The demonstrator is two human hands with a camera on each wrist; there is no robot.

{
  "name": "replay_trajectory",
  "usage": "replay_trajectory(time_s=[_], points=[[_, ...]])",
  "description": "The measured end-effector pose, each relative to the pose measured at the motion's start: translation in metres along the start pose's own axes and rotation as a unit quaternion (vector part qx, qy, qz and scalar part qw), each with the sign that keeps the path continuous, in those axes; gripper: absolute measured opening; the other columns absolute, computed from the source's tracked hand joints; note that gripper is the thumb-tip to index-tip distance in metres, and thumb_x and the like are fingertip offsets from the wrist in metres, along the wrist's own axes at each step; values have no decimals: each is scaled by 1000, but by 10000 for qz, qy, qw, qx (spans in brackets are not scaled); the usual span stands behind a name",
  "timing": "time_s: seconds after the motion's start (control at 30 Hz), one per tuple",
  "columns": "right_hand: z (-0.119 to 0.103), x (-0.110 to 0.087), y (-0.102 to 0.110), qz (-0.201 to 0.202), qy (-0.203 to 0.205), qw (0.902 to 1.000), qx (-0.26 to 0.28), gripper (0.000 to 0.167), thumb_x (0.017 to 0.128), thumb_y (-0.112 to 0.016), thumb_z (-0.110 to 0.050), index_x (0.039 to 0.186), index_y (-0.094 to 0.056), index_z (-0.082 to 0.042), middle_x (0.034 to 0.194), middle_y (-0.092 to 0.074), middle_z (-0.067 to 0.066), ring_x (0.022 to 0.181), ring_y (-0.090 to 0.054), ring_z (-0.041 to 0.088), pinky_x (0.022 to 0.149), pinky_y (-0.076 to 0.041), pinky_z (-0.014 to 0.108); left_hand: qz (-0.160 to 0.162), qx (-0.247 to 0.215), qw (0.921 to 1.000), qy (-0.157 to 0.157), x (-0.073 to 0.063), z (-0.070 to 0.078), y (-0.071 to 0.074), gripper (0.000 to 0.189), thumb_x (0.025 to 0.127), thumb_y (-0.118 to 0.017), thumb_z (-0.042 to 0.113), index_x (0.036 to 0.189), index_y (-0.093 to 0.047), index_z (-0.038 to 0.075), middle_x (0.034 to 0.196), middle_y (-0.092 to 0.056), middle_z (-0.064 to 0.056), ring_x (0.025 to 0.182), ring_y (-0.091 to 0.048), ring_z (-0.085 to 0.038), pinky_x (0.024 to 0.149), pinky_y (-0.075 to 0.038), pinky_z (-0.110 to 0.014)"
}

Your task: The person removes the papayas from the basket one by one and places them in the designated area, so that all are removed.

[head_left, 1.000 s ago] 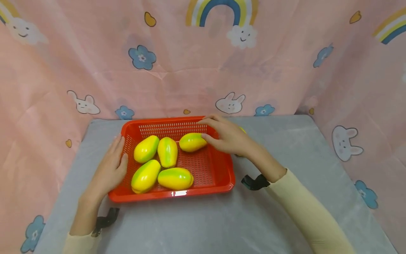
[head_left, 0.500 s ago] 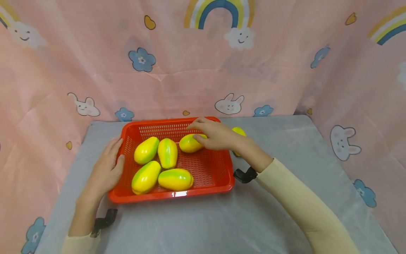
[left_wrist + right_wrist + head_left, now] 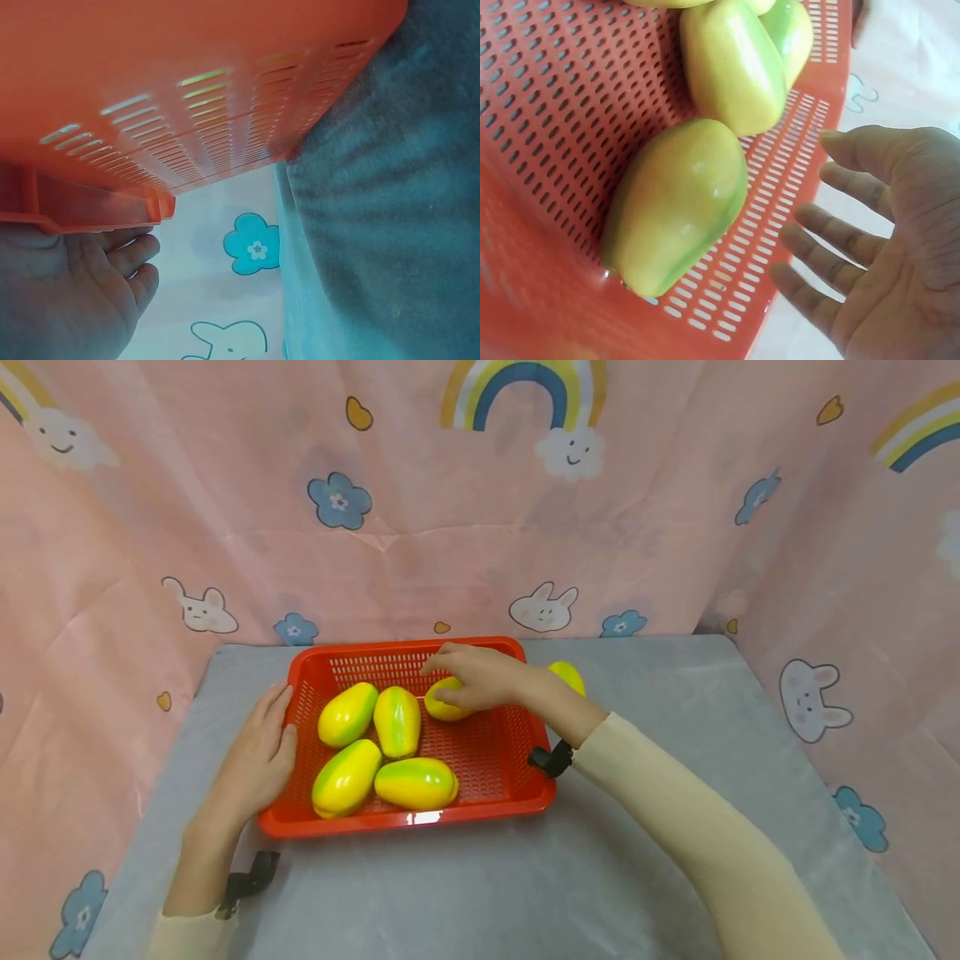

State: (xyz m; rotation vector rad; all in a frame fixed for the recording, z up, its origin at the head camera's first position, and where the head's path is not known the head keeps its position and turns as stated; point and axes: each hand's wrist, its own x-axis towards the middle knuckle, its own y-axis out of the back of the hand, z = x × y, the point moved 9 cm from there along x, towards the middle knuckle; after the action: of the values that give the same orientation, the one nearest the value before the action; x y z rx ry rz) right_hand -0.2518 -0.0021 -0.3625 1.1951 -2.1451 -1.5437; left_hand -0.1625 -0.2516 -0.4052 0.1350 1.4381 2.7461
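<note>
A red plastic basket (image 3: 480, 810) holds several glossy yellow-green papayas. My left hand (image 3: 258, 756) rests along the basket's left rim, fingers extended; in the left wrist view that hand (image 3: 75, 292) lies against the underside of the rim. Over the back right of the basket, my right hand (image 3: 483, 681) hovers above one papaya (image 3: 441, 703), partly hiding it. The right wrist view has this papaya (image 3: 675, 206) lying on the mesh, with the right hand (image 3: 900, 262) spread beside it and a gap between. Other papayas (image 3: 397, 722) cluster in the left half.
Another papaya (image 3: 567, 677) lies on the grey cloth-covered table (image 3: 675, 710), outside the basket at its right and partly behind my right forearm. A pink patterned curtain (image 3: 420, 560) stands behind the table and along its sides.
My right hand has moved left from the basket's right rim to over the back-right papaya. The left hand stays at the left rim, and the papayas keep their places.
</note>
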Motion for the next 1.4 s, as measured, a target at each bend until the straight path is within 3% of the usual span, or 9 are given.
replay_trajectory(time_s=[0.43,0.7,0.9,1.0,1.17,1.4], points=[[11,20,-26,-569,-370,9973,-279,48,103,-65,-26,148,-61,-12,148,-62,8,135,-55,27,125,-43,46,84,54,9999,-119,0,0,-1,63,110,-41,16,167,-22,-2,174,-22,-25,158,-23,-50,125,-24,-75],[19,19,-31,-689,-820,9935,-382,54,105,-62,-27,157,-51,-19,163,-52,7,157,-41,30,133,-31,51,-50,193,9997,-107,-1,2,-4,64,110,-39,17,168,-19,-1,176,-18,-25,163,-16,-47,135,-8,-62],[18,21,-34,-853,-1058,9895,-492,57,108,-59,-31,162,-45,-22,172,-39,9,163,-30,32,134,-27,54,-80,171,9998,-49,-1,1,-3,64,110,-39,16,168,-18,-2,175,-18,-25,162,-16,-48,135,-7,-62],[15,24,-35,-877,-1052,9888,-585,59,108,-59,-32,163,-42,-22,174,-35,12,162,-32,34,133,-29,55,-47,131,9998,-116,-2,1,-2,63,110,-39,16,167,-19,-3,175,-19,-26,162,-17,-49,135,-7,-62],[15,26,-37,-940,-1142,9867,-671,63,102,-69,-25,159,-45,-22,168,-40,15,147,-50,34,127,-41,53,39,82,9996,-264,-2,2,-2,62,109,-39,15,166,-21,-5,173,-21,-28,160,-18,-51,136,-6,-61],[20,25,-46,-1088,-1195,9852,-568,63,100,-70,-24,158,-44,-26,168,-43,12,149,-49,33,127,-40,54,89,42,9996,-275,0,2,0,62,109,-38,13,166,-22,-5,173,-22,-28,157,-23,-52,130,-17,-71]])
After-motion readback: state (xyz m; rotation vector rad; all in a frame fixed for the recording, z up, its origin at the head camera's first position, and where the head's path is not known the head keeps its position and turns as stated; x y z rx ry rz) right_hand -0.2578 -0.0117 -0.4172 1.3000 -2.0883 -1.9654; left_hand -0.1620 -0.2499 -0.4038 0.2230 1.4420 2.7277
